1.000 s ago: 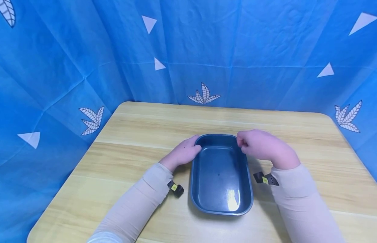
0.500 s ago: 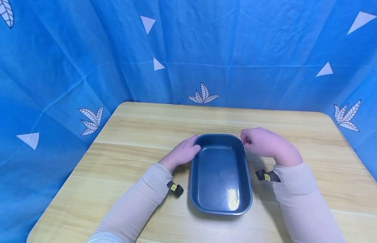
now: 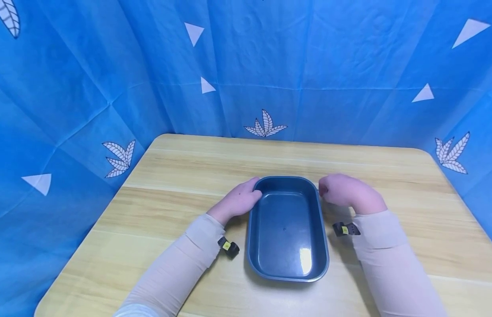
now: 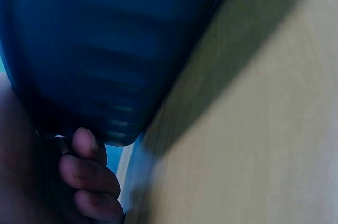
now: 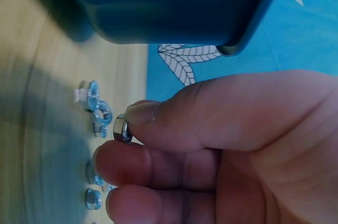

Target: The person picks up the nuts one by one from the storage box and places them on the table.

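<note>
A dark blue rectangular tray (image 3: 285, 229) stands lengthwise in front of me on the table. My left hand (image 3: 239, 200) grips its far left corner, thumb over the rim; the left wrist view shows curled fingers (image 4: 92, 174) beside the tray's outer wall. Just outside the far right corner is my right hand (image 3: 346, 191). Between thumb and forefinger it pinches a small shiny metal ring (image 5: 122, 129), seen in the right wrist view. Several similar loose rings (image 5: 103, 112) lie on the table past the fingertips; the hand hides them from the head view.
The tray rests on a wooden table (image 3: 158, 211) with rounded corners. A blue curtain (image 3: 246, 57) with white leaves and triangles hangs behind it and at the sides. Each wrist carries a strapped camera, such as the black one (image 3: 342, 229) on the right.
My right hand has moved from the tray's far right rim outward to the right, then slightly down beside it. The left hand and the tray keep their places.
</note>
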### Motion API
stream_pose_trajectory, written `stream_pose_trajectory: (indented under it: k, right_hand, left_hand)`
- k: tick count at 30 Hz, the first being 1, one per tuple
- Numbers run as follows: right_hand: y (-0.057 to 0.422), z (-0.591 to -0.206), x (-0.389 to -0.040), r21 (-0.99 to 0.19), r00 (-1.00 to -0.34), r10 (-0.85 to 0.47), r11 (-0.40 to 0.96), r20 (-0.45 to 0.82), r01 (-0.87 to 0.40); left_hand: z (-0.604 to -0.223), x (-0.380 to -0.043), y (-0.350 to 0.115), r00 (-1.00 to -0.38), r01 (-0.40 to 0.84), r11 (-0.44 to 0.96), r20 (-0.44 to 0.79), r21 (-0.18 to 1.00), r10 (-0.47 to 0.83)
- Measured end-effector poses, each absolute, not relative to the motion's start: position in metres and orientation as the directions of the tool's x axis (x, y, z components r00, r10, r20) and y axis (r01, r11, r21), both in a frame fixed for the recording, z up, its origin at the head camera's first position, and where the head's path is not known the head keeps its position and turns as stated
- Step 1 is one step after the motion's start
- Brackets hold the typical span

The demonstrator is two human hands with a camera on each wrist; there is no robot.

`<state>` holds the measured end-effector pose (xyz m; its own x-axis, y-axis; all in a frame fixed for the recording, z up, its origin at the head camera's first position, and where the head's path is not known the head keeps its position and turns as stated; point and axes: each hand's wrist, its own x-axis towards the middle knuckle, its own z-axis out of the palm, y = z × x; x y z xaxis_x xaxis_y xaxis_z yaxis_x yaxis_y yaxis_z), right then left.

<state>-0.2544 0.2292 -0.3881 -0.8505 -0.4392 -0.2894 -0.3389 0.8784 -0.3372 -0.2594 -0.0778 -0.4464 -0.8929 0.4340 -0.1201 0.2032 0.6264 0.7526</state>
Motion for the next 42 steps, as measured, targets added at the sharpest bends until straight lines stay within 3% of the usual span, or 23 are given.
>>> stream_pose_trajectory:
  k: [42]
  right_hand:
    - [0.225, -0.399, -0.260, -0.276, -0.872, -0.401, 0.904, -0.282, -0.326]
  left_hand:
    - [-0.450, -0.263, -0.079, -0.892, 0.182, 0.645, -0.151, 0.742, 0.426]
